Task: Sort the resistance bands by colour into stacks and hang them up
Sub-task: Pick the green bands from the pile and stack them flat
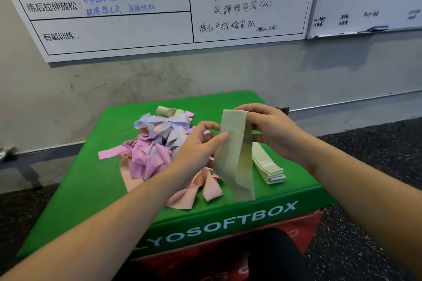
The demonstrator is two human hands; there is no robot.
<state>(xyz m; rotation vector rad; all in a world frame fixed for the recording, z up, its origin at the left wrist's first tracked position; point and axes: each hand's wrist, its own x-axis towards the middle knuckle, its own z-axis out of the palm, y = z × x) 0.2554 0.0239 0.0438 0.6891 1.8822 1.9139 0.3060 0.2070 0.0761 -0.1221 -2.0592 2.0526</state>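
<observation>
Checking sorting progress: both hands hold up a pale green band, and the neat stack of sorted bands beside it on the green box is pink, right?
Not quite. In the head view the neat stack is pale green, matching the band both hands hold; the pink bands lie unsorted.

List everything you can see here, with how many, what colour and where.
pale green fabric resistance band: one, held up above the box, hanging down
stack of folded pale green bands: one stack, on the box's right side
loose heap of bands: count unclear; lilac, pink, peach, some pale green; box centre
green padded soft box: one, white lettering on its front
whiteboards: two, white, on the wall behind
left hand: touches the held band's left edge
right hand: grips the band's top
</observation>
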